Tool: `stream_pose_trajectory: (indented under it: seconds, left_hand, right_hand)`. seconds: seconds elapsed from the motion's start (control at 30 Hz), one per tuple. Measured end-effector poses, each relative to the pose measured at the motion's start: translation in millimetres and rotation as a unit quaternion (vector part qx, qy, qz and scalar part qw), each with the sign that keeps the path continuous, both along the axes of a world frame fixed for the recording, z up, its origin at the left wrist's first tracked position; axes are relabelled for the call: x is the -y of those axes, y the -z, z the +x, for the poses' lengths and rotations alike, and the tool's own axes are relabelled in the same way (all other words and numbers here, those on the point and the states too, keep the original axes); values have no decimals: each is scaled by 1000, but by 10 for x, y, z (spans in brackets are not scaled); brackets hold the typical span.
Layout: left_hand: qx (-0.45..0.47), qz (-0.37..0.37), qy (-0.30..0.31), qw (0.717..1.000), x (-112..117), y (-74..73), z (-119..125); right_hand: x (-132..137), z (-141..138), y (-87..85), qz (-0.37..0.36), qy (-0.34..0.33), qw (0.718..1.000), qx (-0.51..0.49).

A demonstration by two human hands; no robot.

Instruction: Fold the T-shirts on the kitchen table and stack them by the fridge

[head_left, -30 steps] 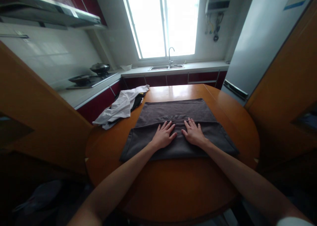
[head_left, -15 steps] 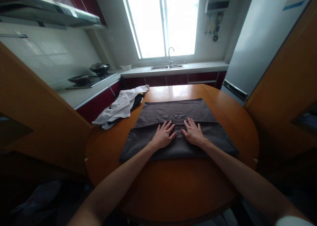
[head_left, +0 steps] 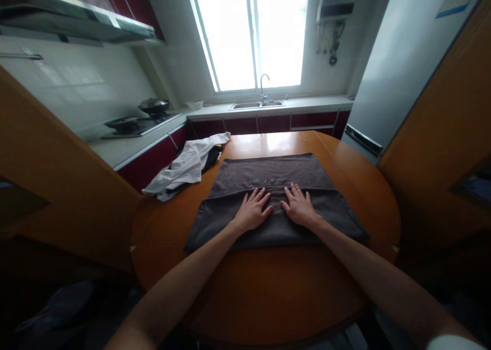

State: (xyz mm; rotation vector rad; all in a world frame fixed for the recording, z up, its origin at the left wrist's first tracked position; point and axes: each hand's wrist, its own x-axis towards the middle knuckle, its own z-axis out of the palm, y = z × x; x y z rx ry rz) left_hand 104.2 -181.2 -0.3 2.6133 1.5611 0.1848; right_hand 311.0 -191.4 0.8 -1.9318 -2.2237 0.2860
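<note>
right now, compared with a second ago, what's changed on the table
Nothing visibly changed: nothing was taken hold of or let go. The left hand and right hand stay flat on the folded dark grey cloth, and the crumpled white garment remains at the left edge of the wooden table.

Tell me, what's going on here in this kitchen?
A person has the left hand and the right hand spread flat on a dark grey cloth, side by side near a fold line across it. The cloth lies on a wooden table, its near part doubled over. A white garment lies loosely at the table's left edge, with dark fabric partly showing under it.
</note>
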Motion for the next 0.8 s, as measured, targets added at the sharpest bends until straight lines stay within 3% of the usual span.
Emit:
stream_pose_trajectory:
  seconds: [0.23,0.47,0.8]
  left_hand:
    - [2,4,1,1000,-1,8,0]
    - [0,6,-1,1000,-5,17,4]
    - [2,0,-1,1000,-2,7,-2]
  right_hand:
    - [33,-27,-25,63,2,998,9]
    - [25,-23,-27,1,-3,1000,-3]
    - [20,-17,-40,-12,-4,1000,0]
